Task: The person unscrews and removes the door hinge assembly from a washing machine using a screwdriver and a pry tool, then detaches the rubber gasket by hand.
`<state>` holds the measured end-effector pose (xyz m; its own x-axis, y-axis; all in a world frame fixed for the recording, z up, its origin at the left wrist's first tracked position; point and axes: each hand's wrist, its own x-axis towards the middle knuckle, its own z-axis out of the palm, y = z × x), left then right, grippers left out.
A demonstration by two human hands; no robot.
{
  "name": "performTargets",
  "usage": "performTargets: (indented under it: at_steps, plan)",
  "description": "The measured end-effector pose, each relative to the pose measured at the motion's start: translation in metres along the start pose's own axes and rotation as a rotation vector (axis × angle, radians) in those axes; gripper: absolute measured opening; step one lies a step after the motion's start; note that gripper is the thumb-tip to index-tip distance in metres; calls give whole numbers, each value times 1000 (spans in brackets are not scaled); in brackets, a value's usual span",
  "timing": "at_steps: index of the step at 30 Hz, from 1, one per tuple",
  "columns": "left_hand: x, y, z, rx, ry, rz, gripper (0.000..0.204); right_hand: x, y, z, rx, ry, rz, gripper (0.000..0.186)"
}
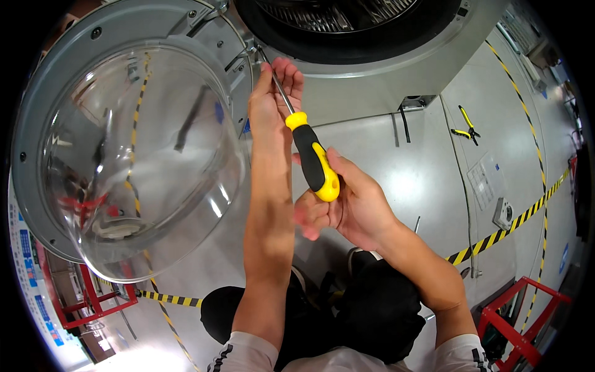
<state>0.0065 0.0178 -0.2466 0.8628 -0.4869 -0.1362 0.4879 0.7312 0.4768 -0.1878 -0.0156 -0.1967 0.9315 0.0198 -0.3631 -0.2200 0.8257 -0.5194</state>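
A long screwdriver point(315, 159) with a black and yellow handle slants up and left, its tip at the hinge point(250, 52) of a washing machine's open round door. My left hand point(276, 93) is closed around the thin shaft near the tip, thumb on one side and fingers on the other. My right hand point(347, 201) is at the handle's rear end, thumb against it and fingers curled beneath, partly blurred. The door, with its clear bowl-shaped glass point(142, 167) and grey ring frame point(31, 124), hangs open at the left. The screw at the tip is too small to make out.
The machine's silver front panel point(365, 87) and black door seal point(297, 46) stand ahead. Yellow-handled pliers point(466, 127), a paper sheet point(486, 177) and a small white box point(503, 214) lie on the floor at right. Red metal frames point(517, 328) stand at both sides.
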Motion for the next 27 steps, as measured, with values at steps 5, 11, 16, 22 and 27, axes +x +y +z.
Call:
performTargets:
  at_steps: [5,11,16,22,27]
  plan:
    - [-12,-1,16,267,7,59,29,6,11,-9,-1329,383,-765,50]
    - [-10,9,3,124,25,54,28,5,14,-2,-642,236,-350,65]
    - [-5,-1,4,-114,-84,-102,27,-2,1,-3,-17,-43,102,67]
    - [-19,-5,13,274,110,94,19,9,21,-18,-1124,346,-782,54]
    - [-11,-4,4,-7,56,-15,24,-3,8,0,-235,91,-63,64]
